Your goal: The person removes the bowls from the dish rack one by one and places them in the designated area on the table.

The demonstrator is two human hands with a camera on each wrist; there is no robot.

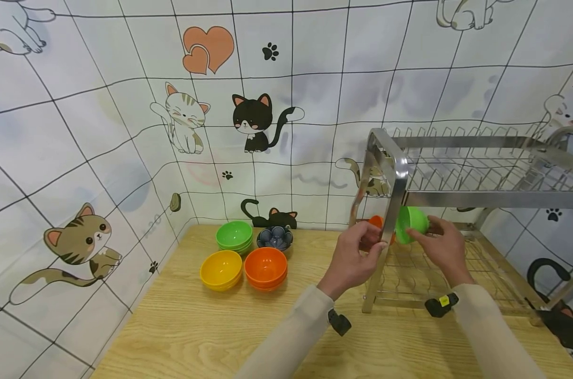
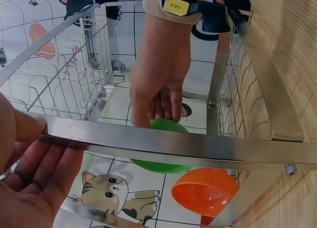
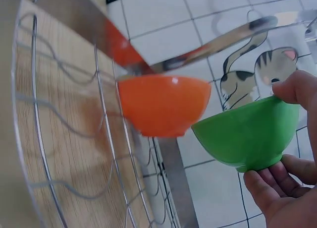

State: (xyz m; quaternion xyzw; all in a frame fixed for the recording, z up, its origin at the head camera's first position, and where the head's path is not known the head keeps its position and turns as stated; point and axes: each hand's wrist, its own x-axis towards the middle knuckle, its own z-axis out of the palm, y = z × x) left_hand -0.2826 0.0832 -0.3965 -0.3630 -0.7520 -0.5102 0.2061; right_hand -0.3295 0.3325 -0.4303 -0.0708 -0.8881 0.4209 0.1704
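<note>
My right hand (image 1: 446, 248) holds a small green bowl (image 1: 413, 220) under the upper tier of a metal dish rack (image 1: 494, 199). In the right wrist view, the thumb presses the bowl's rim and the fingers sit at its foot. My left hand (image 1: 354, 259) grips the rack's left upright; in the left wrist view the thumb lies on one side of the metal bar (image 2: 124, 139) and the fingers on the other. An orange bowl (image 3: 166, 106) stands tilted on its side in the lower tier, beside the green one and apart from it. The upright partly hides it in the head view.
Left on the wooden table (image 1: 172, 337) stand stacked green bowls (image 1: 234, 235), yellow bowls (image 1: 221, 269) and orange bowls (image 1: 265, 267). A dark flower-shaped dish (image 1: 274, 239) is behind them. The lower wire rack (image 1: 423, 284) has upright wire loops. Cat-print walls close the back and left.
</note>
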